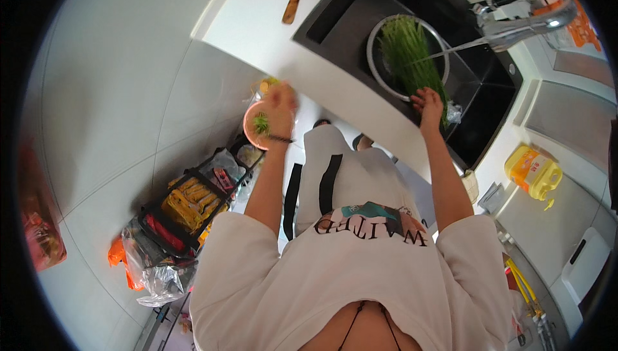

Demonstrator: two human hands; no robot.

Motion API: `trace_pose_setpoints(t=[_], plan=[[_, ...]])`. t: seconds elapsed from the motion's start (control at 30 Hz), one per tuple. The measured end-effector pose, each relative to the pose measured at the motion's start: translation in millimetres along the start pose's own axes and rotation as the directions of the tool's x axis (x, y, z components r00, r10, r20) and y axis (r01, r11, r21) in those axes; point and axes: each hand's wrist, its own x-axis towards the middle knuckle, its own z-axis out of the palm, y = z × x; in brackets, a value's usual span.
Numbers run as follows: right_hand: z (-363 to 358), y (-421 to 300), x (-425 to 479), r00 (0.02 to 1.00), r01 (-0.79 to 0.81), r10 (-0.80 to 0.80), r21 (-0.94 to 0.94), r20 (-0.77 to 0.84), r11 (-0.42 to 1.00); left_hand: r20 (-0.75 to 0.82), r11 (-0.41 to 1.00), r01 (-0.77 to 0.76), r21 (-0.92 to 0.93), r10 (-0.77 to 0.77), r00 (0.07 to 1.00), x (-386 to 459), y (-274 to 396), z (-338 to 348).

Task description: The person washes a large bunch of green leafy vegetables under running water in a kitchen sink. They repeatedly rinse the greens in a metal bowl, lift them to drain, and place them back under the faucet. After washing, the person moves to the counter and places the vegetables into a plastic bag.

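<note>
A large bunch of long green vegetable stalks (408, 54) lies in a round metal-rimmed colander or basin (371, 56) in the dark sink (338, 27). Water runs from the chrome faucet (528, 30) onto the stalks. My right hand (428, 104) is at the near end of the bunch, fingers spread and slightly curled; whether it grips any stalks is unclear. Off to the left, my blurred left hand (281, 102) hovers over a pink bin (248, 126) that has green scraps (261, 123) inside. Its fingers are too blurred to read.
A wooden-handled utensil (291, 8) lies on the white counter (251, 27). Crumpled clear plastic (454, 112) sits in the sink by the stalk ends. At right stands a yellow jug (533, 171); at lower left, a black-framed rack (193, 201) holds packages and bags.
</note>
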Motion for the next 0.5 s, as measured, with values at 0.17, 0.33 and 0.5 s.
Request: trace_pose_setpoints(t=[0.17,0.33,0.5], plan=[[2,-10,-5,0.993,-0.095,0.081,0.166,0.086,0.982,0.437,0.912,0.367,-0.183,-0.259,0.861,3,-8,223],[-7,-9,-4,0.968,-0.21,0.166,0.253,0.186,0.944,0.539,0.554,0.737,-0.387,-0.513,0.668,-1,-49,353],[-24,-29,-4,0.927,-0.318,0.249,0.238,0.28,0.918,0.645,0.496,0.659,-0.565,-0.234,0.728,-7,-46,348]])
